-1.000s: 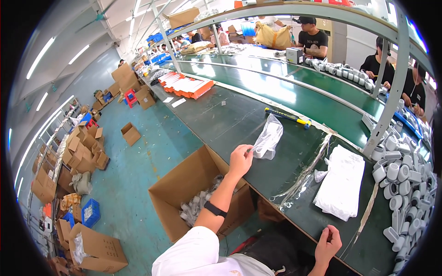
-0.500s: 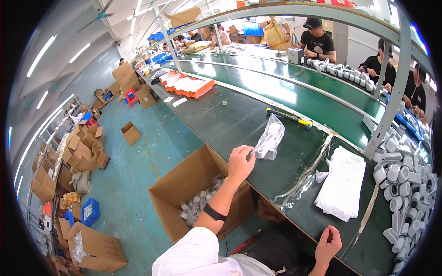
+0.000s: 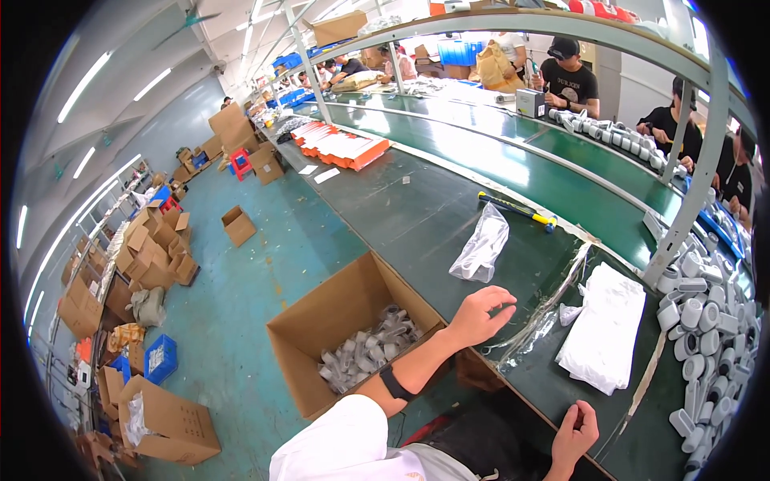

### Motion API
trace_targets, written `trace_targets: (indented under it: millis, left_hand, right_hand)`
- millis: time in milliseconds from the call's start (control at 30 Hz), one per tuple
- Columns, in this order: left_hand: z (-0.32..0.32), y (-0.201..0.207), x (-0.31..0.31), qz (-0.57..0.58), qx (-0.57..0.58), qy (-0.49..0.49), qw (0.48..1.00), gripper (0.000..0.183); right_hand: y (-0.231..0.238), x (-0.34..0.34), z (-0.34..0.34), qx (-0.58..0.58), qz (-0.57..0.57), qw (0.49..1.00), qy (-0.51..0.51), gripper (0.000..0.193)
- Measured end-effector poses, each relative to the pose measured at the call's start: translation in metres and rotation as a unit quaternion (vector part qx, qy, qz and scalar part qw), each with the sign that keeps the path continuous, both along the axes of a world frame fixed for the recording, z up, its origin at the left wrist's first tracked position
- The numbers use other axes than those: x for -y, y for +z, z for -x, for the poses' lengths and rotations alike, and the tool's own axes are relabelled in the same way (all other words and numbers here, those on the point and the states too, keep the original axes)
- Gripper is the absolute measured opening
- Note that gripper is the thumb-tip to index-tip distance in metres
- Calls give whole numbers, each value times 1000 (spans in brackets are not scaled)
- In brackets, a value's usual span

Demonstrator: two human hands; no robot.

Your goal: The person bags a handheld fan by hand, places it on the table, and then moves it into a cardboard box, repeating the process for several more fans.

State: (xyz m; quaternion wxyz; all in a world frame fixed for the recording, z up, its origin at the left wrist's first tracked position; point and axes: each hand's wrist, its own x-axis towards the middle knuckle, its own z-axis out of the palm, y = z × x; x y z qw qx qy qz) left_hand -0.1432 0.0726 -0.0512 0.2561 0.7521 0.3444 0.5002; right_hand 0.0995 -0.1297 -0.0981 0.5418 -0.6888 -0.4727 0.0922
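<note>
My left hand hovers over the near edge of the dark green table, its fingers apart and nothing in them. Just beyond it lies a clear plastic bag with a pale part inside. Resting at the table's front edge, my right hand is loosely curled, with a gap between thumb and fingers and nothing visible in it. Ahead of that hand lies a stack of white plastic bags. Below my left forearm, an open cardboard box holds several bagged grey parts.
A long yellow-and-black tool lies behind the bag. Loose grey-white parts are heaped at the right, beside a metal post. Orange-and-white cards lie farther along the table. Across the green conveyor people work.
My left hand has left the bagged part and moved right and nearer; the bag stays on the table. My right hand has barely moved. The whole view has shifted slightly.
</note>
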Motion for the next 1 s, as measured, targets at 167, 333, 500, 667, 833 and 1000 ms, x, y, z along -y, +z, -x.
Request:
trace_targets:
  millis: [167,333,500,667,833,1000]
  left_hand:
    - [-3,-9,-3,52,-23,-1,998,17]
    - [-1,-17,-4,48,-51,-2,998,18]
    - [-4,-20,-7,43,-55,-10,998,20]
    - [-8,-20,-6,18,-64,-8,998,20]
    - [-7,-13,0,0,-62,-5,998,20]
    - [-3,-7,7,3,-66,-10,998,20]
  right_hand:
    - [0,-1,1,5,-1,1000,0,10]
    - [2,-1,2,15,-4,1000,7,10]
    - [4,-2,0,23,-11,1000,11,9]
    - [5,-2,-1,21,-11,1000,6,8]
    - [6,1,2,14,-7,1000,9,8]
    - [7,5,10,20,-4,1000,13,10]
